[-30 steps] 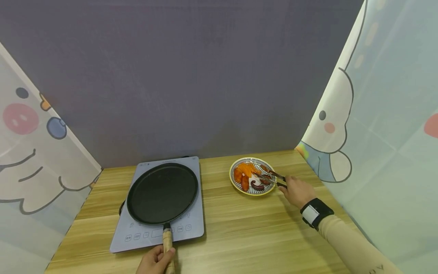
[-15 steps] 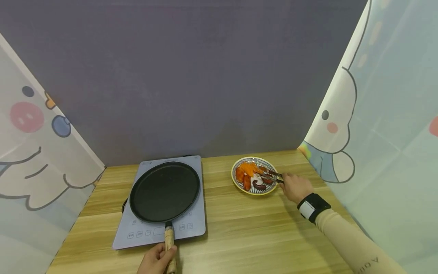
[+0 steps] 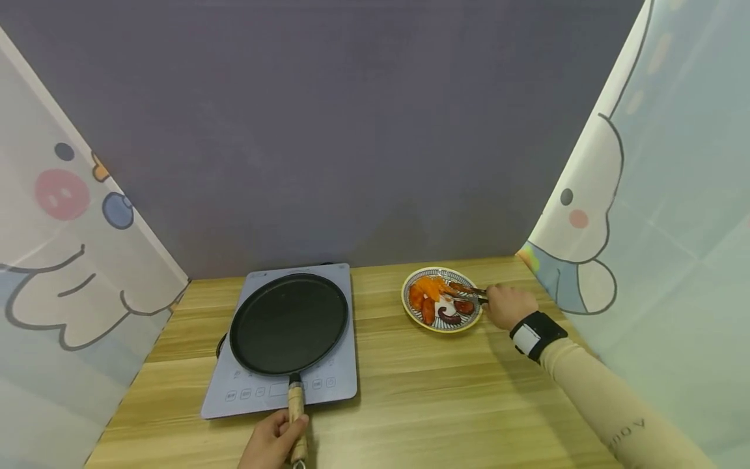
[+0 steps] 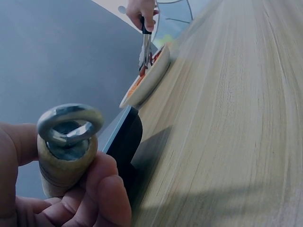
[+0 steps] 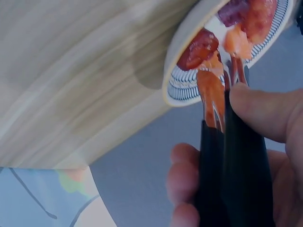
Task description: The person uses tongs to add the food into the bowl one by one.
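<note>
A black flat pan point(image 3: 289, 324) sits on a grey induction cooktop point(image 3: 336, 384). My left hand point(image 3: 273, 441) grips the pan's wooden handle point(image 3: 297, 413) at the table's near edge; the handle's end carries a metal ring point(image 4: 69, 122). My right hand point(image 3: 508, 305) holds black-handled metal tongs point(image 3: 469, 291) squeezed together, their tips over a patterned plate point(image 3: 442, 299) of orange and dark red food pieces. In the right wrist view the tongs point(image 5: 227, 142) reach into the plate point(image 5: 189, 85), tips among the food point(image 5: 201, 47). Whether they clasp a piece is unclear.
The wooden table point(image 3: 422, 384) is enclosed by a dark back wall and cartoon-print curtains on the left point(image 3: 64, 260) and right point(image 3: 644, 215). The plate stands to the right of the cooktop, with bare wood between them.
The right hand has squeezed the tongs closer together over the plate and shifted slightly toward the back. The left hand keeps its grip on the pan handle.
</note>
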The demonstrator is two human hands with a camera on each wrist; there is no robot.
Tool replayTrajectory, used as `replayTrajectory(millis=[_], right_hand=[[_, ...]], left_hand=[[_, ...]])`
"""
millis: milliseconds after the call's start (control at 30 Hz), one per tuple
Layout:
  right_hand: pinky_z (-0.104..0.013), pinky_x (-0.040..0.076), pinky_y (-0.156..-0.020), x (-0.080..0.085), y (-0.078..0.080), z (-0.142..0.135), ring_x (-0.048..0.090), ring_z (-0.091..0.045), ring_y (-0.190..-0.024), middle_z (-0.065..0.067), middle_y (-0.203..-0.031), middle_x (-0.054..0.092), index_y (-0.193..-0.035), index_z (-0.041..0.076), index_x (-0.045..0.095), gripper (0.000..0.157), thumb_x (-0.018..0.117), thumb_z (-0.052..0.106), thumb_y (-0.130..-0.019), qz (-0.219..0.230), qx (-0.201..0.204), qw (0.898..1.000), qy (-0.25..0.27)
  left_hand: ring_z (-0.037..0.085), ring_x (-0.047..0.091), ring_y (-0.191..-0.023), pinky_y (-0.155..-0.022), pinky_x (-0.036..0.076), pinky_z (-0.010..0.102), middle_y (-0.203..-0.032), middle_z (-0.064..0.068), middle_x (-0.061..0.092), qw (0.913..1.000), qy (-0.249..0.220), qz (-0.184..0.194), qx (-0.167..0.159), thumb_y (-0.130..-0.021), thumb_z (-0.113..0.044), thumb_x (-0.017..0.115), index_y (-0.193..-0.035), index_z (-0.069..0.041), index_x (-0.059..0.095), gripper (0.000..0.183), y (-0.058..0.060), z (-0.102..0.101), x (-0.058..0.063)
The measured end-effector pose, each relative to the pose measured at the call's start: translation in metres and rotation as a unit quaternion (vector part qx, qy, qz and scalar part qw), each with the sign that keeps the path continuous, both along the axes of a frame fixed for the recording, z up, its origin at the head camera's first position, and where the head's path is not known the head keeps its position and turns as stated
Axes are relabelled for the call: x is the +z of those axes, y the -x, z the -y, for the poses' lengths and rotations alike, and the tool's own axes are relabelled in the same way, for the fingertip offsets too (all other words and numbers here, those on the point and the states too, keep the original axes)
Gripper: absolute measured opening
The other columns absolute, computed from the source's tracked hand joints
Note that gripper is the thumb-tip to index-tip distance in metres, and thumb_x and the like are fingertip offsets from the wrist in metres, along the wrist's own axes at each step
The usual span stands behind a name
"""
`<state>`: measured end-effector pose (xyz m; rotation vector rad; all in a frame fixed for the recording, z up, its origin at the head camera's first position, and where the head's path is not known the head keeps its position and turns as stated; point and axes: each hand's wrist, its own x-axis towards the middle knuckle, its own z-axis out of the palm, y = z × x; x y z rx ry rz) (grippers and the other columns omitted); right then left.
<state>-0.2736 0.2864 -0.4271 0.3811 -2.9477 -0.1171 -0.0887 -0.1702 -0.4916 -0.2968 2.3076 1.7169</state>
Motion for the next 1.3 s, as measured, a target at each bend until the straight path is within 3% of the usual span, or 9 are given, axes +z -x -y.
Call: replayTrajectory(millis=[200, 500, 1000, 1300], right_hand=[[-0.043, 0.040, -0.038, 0.003, 0.012, -0.005, 0.049, -0.024, -0.050, -0.008, -0.062, 0.055, -0.074, 0.005, 0.058, 0.026, 0.068, 0.029, -0.075, 0.018, 0.000, 1.000, -0.014], [-0.041, 0.038, -0.041, -0.003, 0.018, -0.022, 0.047, -0.021, -0.053, -0.005, -0.063, 0.055, -0.070, 0.011, 0.054, 0.025, 0.065, 0.032, -0.078, 0.047, 0.000, 0.999, 0.017], [-0.036, 0.032, -0.038, -0.003, 0.012, -0.019, 0.041, -0.019, -0.049, -0.001, -0.057, 0.047, -0.067, 0.014, 0.048, 0.030, 0.067, 0.034, -0.078, 0.013, 0.033, 0.999, 0.015], [-0.043, 0.041, -0.041, -0.008, 0.012, -0.021, 0.048, -0.021, -0.052, -0.004, -0.061, 0.053, -0.071, 0.012, 0.051, 0.029, 0.066, 0.036, -0.079, -0.001, 0.045, 0.999, 0.006]], left_hand=[[0.017, 0.051, -0.057, -0.050, 0.043, 0.026, -0.060, -0.001, 0.054, 0.9999, 0.004, -0.008, -0.014, -0.088, -0.031, 0.055, -0.090, 0.004, 0.056, 0.035, 0.000, 0.001, -0.001], [0.017, 0.050, -0.055, -0.048, 0.044, 0.026, -0.058, 0.000, 0.053, 0.9996, -0.005, -0.019, -0.020, -0.088, -0.031, 0.056, -0.090, 0.003, 0.056, 0.035, 0.000, -0.001, -0.001], [0.014, 0.046, -0.051, -0.045, 0.041, 0.024, -0.057, -0.001, 0.051, 0.9996, 0.009, -0.024, -0.010, -0.087, -0.031, 0.057, -0.090, 0.003, 0.056, 0.034, -0.002, -0.002, 0.000], [0.014, 0.046, -0.052, -0.045, 0.041, 0.023, -0.057, -0.001, 0.050, 0.9995, 0.014, -0.029, -0.007, -0.087, -0.029, 0.057, -0.089, 0.003, 0.056, 0.032, -0.003, -0.001, 0.000]])
